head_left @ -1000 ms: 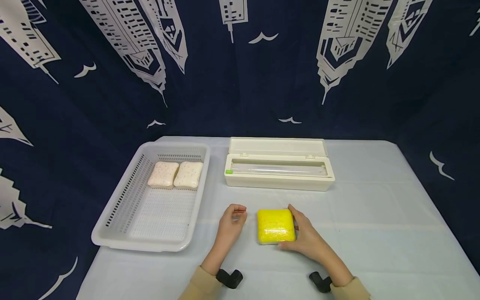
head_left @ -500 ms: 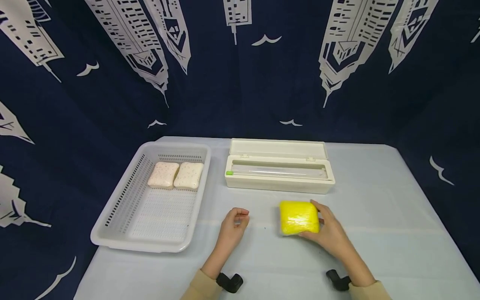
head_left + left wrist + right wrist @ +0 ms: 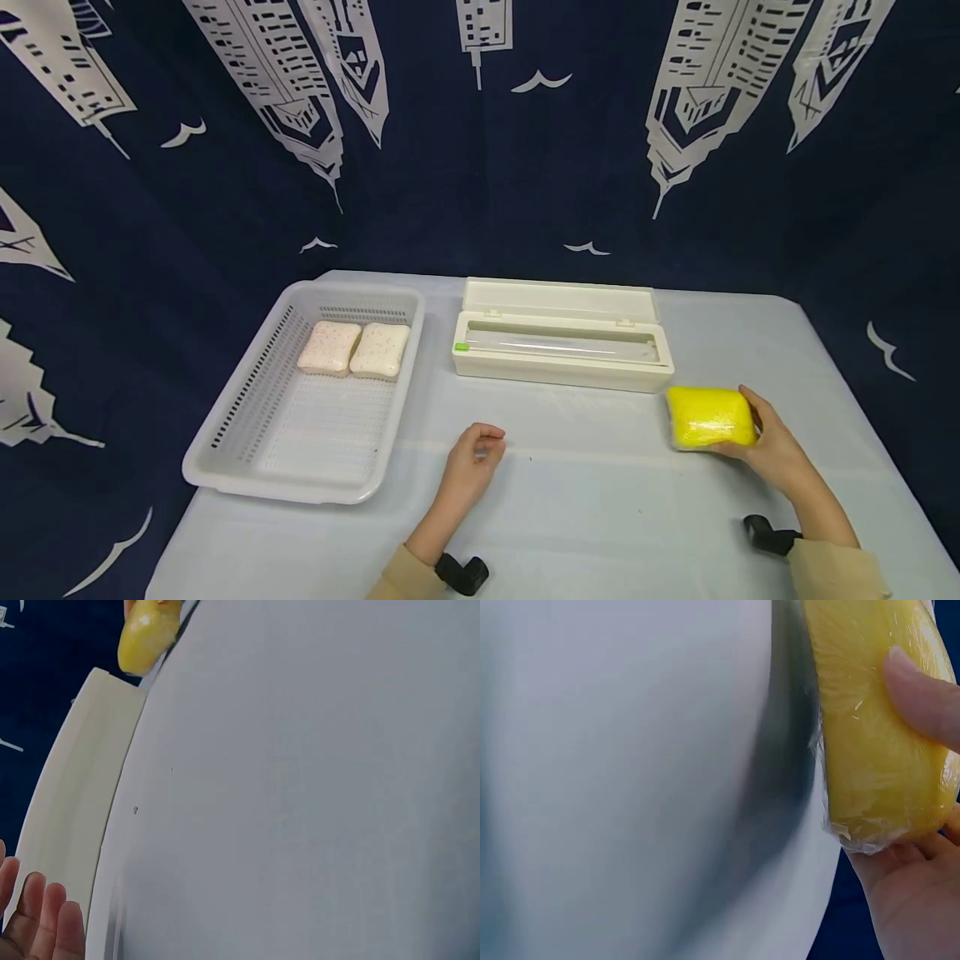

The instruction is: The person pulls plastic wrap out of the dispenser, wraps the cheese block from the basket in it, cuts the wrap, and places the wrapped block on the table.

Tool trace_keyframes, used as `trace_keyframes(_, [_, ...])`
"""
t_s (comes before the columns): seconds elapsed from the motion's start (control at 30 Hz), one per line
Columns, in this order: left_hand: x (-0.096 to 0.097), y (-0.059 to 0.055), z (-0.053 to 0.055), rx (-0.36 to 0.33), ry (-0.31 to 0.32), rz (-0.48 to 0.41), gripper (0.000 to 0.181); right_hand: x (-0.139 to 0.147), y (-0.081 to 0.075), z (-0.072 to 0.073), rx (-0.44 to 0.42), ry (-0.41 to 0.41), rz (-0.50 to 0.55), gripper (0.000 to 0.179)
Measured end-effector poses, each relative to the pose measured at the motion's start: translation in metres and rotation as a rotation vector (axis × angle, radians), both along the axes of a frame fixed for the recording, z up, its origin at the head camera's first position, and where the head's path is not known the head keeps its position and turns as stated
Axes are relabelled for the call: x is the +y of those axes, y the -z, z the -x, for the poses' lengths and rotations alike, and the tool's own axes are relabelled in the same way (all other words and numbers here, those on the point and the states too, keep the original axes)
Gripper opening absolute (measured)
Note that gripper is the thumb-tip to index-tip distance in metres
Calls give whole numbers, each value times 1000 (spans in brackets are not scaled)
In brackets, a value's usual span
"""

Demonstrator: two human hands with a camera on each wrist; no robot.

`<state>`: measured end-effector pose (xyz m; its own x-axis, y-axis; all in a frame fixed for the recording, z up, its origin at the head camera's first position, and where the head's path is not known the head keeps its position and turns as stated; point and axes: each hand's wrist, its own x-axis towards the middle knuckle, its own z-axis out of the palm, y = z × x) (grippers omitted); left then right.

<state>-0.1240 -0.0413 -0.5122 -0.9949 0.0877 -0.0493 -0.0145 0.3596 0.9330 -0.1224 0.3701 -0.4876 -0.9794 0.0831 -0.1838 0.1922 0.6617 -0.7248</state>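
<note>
My right hand (image 3: 772,446) grips a yellow rounded block (image 3: 711,418) by its right end, over the right side of the table. In the right wrist view, the thumb (image 3: 922,697) presses one face of the block (image 3: 874,727), and clear film wraps it with crinkled edges. A shadow falls on the cloth beside it. My left hand (image 3: 472,458) is idle over the middle of the table, its fingers loosely bent and holding nothing. Only its fingertips (image 3: 67,926) show in the left wrist view.
At the back stands a cream cling film dispenser (image 3: 562,377) with its lid up and a clear roll inside. A white perforated basket (image 3: 197,467) on the left holds two pale speckled bread-shaped pieces (image 3: 380,350). Behind the white-covered table (image 3: 570,525) hangs a dark blue printed cloth (image 3: 480,192).
My right hand has carried the yellow block from the front middle to the right and slightly back. My left hand stays nearly where it was.
</note>
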Motion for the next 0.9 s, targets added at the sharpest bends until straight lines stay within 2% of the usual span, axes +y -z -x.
trace_keyframes(0.13, [0,0,0,-6,0,7,14,14,3,3,-18,4,24,112])
trace_keyframes(0.23, [0,0,0,4,-2,12,14,21,4,5,-49,-12,5,112])
trace_keyframes(0.4, [0,0,1,29,1,21,13,25,3,6,-102,-51,-37,110])
trace_keyframes(0.57, [-2,-1,3,30,11,37,12,24,3,6,-107,-73,-51,107])
trace_keyframes(0.7, [-4,-5,8,49,12,56,13,17,-1,5,-43,-108,-101,97])
trace_keyframes(0.8, [-6,-13,15,84,-16,79,14,1,-9,3,67,-106,-174,88])
trace_keyframes(0.9, [-8,-24,23,154,-59,158,16,-24,-21,1,177,-66,-229,77])
